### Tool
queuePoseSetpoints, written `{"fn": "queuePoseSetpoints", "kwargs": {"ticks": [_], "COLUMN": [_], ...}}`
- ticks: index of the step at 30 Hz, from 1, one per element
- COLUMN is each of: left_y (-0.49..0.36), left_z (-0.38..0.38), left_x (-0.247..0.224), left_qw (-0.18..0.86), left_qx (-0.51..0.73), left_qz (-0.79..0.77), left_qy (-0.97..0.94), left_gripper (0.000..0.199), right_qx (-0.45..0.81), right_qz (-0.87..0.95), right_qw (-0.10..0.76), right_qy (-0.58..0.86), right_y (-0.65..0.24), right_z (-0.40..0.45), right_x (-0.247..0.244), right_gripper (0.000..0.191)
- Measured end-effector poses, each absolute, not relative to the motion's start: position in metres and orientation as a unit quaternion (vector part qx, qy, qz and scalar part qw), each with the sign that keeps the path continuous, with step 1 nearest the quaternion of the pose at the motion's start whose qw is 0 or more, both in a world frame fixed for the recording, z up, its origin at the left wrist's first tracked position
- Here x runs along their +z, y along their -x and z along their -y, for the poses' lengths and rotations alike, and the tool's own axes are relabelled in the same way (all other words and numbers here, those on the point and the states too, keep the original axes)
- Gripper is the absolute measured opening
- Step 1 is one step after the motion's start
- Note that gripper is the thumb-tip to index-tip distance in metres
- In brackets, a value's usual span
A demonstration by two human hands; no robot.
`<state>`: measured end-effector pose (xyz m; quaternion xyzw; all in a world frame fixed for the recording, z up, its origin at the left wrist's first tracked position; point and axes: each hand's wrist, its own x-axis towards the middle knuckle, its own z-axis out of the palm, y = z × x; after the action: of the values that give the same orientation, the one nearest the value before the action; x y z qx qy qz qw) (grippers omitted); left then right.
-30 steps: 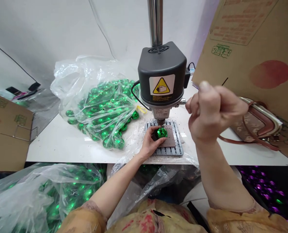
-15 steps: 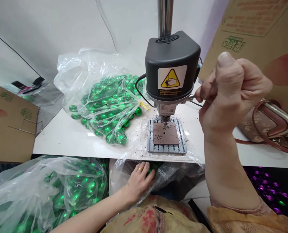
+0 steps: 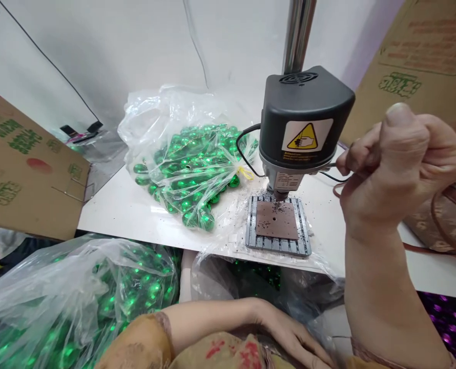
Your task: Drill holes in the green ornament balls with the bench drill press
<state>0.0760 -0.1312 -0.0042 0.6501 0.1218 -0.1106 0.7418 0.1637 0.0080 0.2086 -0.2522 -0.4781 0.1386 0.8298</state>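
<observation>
My right hand (image 3: 397,164) is closed around the feed lever (image 3: 332,165) on the right side of a small black drill press (image 3: 307,97). Under its chuck (image 3: 282,195) lies a brown square board (image 3: 285,228) with a small hole and dark shavings. The board rests on the slotted metal base (image 3: 252,241). My left hand (image 3: 289,333) is low over my lap, its fingers stretched to the lower right and partly cut off by the frame edge. Nothing shows in it. Beyond it, an opened plastic bag (image 3: 212,277) with shiny green pieces hangs below the table edge.
A clear bag of shiny green balls (image 3: 189,169), tied with yellow, lies on the white table (image 3: 116,215). Another bag of green balls (image 3: 136,287) stands lower left. Cardboard boxes (image 3: 28,169) flank both sides. Purple shiny balls (image 3: 449,323) are lower right, below a handbag (image 3: 423,220).
My left hand has moved from the green pieces in the opened bag down and right over my lap. My right hand stays on the lever. The view has shifted left and tilted.
</observation>
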Motion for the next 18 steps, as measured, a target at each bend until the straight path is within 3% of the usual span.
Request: {"fn": "queuePoseSetpoints", "kwargs": {"ticks": [3, 5, 6, 8, 10, 12, 14, 18], "left_y": [-0.033, 0.002, 0.019, 0.046, 0.063, 0.069, 0.07, 0.069], "left_z": [0.097, 0.061, 0.042, 0.004, -0.029, -0.054, -0.07, -0.091], "left_x": [0.041, 0.066, 0.075, 0.083, 0.08, 0.073, 0.064, 0.054], "left_qw": [0.715, 0.685, 0.646, 0.453, 0.201, 0.045, -0.016, -0.028], "left_qx": [0.025, 0.136, 0.173, 0.267, 0.26, 0.187, 0.116, 0.074], "left_qz": [-0.139, -0.259, -0.338, -0.522, -0.661, -0.716, -0.719, -0.691], "left_qy": [-0.685, -0.667, -0.662, -0.672, -0.675, -0.671, -0.685, -0.718], "left_gripper": [0.017, 0.017, 0.019, 0.022, 0.026, 0.032, 0.037, 0.046], "right_qx": [0.149, 0.154, 0.154, 0.153, 0.154, 0.158, 0.162, 0.16], "right_qz": [0.487, 0.488, 0.488, 0.489, 0.49, 0.487, 0.481, 0.478], "right_qw": [0.82, 0.818, 0.818, 0.82, 0.822, 0.824, 0.827, 0.827], "right_qy": [0.261, 0.264, 0.263, 0.255, 0.248, 0.242, 0.241, 0.248], "right_y": [-0.165, -0.166, -0.166, -0.166, -0.167, -0.167, -0.167, -0.167], "right_z": [-0.006, -0.006, -0.006, -0.007, -0.008, -0.009, -0.009, -0.009], "right_x": [0.207, 0.206, 0.206, 0.205, 0.204, 0.204, 0.204, 0.203], "right_gripper": [0.043, 0.044, 0.045, 0.045, 0.045, 0.044, 0.043, 0.043]}}
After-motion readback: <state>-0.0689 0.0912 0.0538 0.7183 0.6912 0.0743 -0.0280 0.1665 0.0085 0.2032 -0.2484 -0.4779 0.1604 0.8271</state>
